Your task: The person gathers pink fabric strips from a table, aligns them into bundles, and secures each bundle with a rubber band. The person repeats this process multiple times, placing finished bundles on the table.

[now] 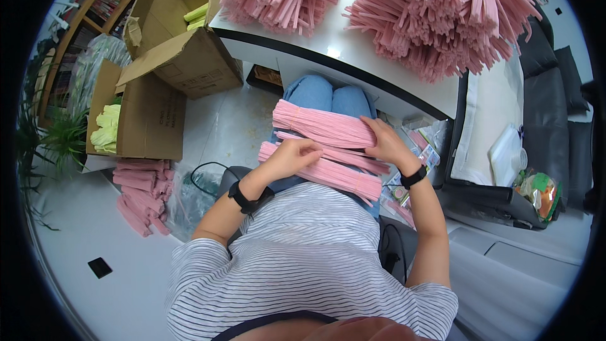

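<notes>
Bundles of long, thin pink fuzzy strips lie across my lap. The upper bundle (326, 125) has a thin tie near its left end, and my right hand (388, 144) rests around its right end, thumb and fingers apart. Nearer to me lies a lower bundle (348, 177), tied near its right end. A few loose pink strips (343, 154) lie between the two. My left hand (297, 154) is over the left part of the lower bundle and the loose strips, thumb and forefinger brought together; whether a strip is pinched there cannot be told.
Large piles of pink strips (284, 0) (440, 23) stand on the white table (331, 49) ahead. Cardboard boxes (151, 113) with yellow-green bundles stand at the left, above pink bundles (142, 189) on the floor. A black sofa (544, 99) is at the right.
</notes>
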Demonstrator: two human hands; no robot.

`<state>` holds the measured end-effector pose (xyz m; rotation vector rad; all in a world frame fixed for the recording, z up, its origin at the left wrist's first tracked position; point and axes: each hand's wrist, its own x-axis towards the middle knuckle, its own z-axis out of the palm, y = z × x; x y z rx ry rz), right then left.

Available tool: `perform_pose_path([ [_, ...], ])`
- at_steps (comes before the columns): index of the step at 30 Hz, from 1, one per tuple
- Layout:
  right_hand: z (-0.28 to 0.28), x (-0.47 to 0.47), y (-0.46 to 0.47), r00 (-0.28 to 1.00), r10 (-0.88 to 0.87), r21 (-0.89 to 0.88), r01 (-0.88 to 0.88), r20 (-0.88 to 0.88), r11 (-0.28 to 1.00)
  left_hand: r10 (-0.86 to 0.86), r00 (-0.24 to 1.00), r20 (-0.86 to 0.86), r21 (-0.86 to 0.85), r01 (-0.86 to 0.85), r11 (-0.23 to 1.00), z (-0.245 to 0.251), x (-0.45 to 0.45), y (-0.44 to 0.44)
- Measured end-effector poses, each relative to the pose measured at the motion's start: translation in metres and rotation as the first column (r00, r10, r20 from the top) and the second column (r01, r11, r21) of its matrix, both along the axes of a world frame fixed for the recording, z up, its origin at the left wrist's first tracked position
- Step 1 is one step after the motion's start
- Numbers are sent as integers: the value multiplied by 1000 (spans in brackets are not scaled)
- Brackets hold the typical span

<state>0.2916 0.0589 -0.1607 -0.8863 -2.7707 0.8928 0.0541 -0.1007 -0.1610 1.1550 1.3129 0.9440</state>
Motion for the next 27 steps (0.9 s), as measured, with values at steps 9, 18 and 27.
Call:
perform_pose_path([
  [9, 74, -32, -84, 971, -105, 93, 127, -214, 988, 405, 648, 646, -62, -484, 873, 29, -3, 31],
  [18, 136, -86, -70, 845, 169, 185, -85, -507, 979, 203, 715, 669, 24, -293, 956, 81, -53, -2],
  [27, 139, -188, -67, 754, 451, 658, -33, -477, 752, 321, 854, 409, 23, -361, 932, 89, -56, -33],
])
